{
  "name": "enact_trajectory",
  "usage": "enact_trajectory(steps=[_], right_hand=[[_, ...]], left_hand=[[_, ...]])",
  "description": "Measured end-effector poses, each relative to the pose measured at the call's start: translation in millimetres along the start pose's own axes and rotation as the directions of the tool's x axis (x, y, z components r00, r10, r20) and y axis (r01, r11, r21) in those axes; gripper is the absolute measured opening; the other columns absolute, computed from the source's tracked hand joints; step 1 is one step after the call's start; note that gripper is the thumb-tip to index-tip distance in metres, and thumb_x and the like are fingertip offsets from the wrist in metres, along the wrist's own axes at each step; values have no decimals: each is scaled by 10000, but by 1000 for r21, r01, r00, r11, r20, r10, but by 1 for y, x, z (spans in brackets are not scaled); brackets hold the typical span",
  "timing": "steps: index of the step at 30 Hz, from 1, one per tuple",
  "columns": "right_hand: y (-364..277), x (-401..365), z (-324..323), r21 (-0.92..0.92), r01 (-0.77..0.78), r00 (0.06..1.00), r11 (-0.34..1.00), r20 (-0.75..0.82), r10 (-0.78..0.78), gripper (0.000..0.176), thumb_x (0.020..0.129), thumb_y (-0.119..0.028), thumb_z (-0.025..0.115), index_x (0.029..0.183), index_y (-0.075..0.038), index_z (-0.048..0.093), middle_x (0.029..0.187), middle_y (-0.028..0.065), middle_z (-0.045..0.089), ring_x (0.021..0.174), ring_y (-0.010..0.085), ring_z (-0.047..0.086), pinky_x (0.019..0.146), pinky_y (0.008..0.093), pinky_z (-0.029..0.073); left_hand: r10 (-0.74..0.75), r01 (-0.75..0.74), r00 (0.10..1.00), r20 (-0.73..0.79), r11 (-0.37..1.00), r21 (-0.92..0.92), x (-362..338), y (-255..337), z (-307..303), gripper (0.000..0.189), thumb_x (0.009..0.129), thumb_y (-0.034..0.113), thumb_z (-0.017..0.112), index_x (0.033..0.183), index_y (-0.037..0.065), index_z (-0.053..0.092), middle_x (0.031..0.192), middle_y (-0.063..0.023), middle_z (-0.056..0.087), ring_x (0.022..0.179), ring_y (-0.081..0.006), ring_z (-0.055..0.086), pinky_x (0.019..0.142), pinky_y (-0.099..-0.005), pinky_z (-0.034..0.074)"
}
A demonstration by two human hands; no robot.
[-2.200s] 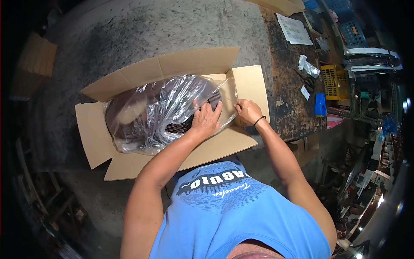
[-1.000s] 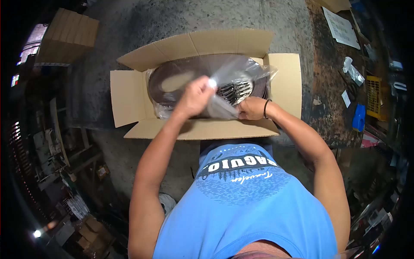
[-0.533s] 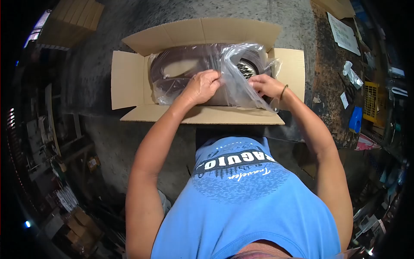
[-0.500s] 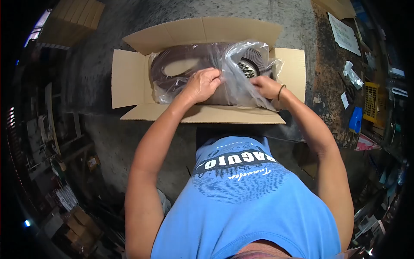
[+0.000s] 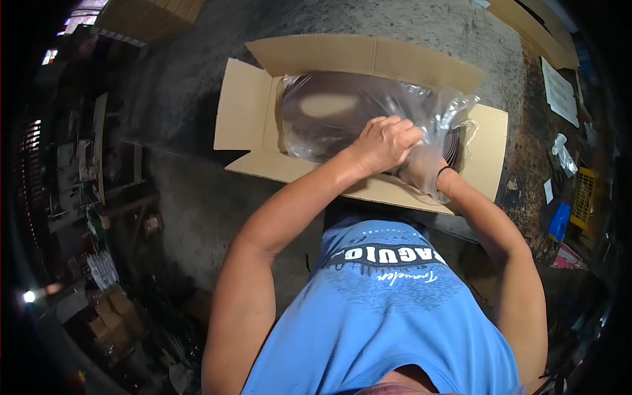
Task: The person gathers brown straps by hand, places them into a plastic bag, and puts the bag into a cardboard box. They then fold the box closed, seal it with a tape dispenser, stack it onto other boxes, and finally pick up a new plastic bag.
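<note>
An open cardboard box point(image 5: 250, 112) stands on the dark table with its flaps folded outward. Inside lies a coiled dark brown strip point(image 5: 368, 89), largely covered by a clear plastic bag point(image 5: 444, 118). My left hand point(image 5: 388, 141) grips gathered plastic above the coil, its fingers curled. Beside it on the right, my right hand point(image 5: 421, 166) is partly behind the plastic, over the box's near right part; its fingers are hidden. A dark band circles my right wrist.
On the right of the worn table point(image 5: 487, 59) are a printed sheet point(image 5: 559, 92), a small plastic packet point(image 5: 564, 155), a blue object point(image 5: 559, 222) and a yellow crate point(image 5: 583, 197). Another carton point(image 5: 151, 20) stands at the back left.
The view has shifted, so the box appears farther right and tilted. My left hand has moved right across the coil, drawing plastic with it. My right hand has gone behind the plastic.
</note>
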State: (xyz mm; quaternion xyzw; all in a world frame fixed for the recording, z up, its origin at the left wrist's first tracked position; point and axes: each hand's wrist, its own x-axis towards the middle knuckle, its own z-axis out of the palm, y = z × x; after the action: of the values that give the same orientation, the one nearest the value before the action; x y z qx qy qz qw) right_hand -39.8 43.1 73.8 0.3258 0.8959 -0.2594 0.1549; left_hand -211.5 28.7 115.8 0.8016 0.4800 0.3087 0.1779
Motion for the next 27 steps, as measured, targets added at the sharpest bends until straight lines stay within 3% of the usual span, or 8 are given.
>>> enact_trajectory(steps=[2,6,8,11,14,18,22,27], right_hand=[[-3,-1,2,27,8,998,1000,-55,-6,158,695,-176,590,743,-49,671,754,160,646,756,326,630,706,430,482],[1,0,10,40,-100,995,994,-27,101,206,720,-190,556,779,-32,674,788,182,651,762,339,632,709,434,483],[1,2,12,100,-175,984,980,-6,176,214,730,-192,545,788,-29,672,803,189,652,764,347,630,711,435,482],[-3,3,9,101,-134,991,986,-13,136,232,745,-200,532,804,-25,672,817,202,650,767,358,625,719,431,482],[32,-1,20,66,-130,991,989,50,127,203,736,-194,564,801,-30,663,784,196,647,768,362,619,725,421,484],[63,-27,15,174,8,997,985,-71,5,437,714,-136,639,1117,-31,506,1014,173,555,905,364,586,787,438,477],[67,-41,18,91,-85,995,992,-51,90,571,612,-160,756,1106,-75,482,1096,121,479,1008,326,538,840,412,466],[55,-39,12,18,-181,983,983,5,181,542,621,-160,758,1069,-84,464,1086,108,485,995,312,552,808,405,487]], left_hand=[[-89,95,991,95,993,-68,4,0,-24,217,807,274,633,900,80,610,867,-81,625,831,-286,592,735,-380,477],[-70,50,997,41,928,368,-51,-66,-38,215,817,264,617,931,82,604,893,-89,626,856,-303,588,740,-385,468],[-125,-18,784,608,975,222,-62,-78,-40,198,827,255,598,931,87,603,868,-88,623,827,-302,594,718,-378,468],[-275,288,892,358,958,18,-43,-76,-75,167,823,222,586,925,91,606,818,-85,615,780,-295,597,701,-388,473],[-187,158,917,353,981,111,-76,-119,-96,198,802,124,572,990,60,583,954,-98,591,865,-305,571,763,-408,464],[-234,27,819,523,927,373,-100,-129,-107,411,776,27,526,1183,12,470,1197,-131,494,974,-326,525,835,-413,445],[-105,-119,842,529,920,373,-105,-141,-93,518,754,-19,492,1262,14,393,1229,-156,462,962,-329,519,826,-410,448],[-260,-173,756,601,806,566,-97,-157,-80,417,796,40,472,1212,52,443,1177,-89,506,899,-253,557,762,-369,470]])
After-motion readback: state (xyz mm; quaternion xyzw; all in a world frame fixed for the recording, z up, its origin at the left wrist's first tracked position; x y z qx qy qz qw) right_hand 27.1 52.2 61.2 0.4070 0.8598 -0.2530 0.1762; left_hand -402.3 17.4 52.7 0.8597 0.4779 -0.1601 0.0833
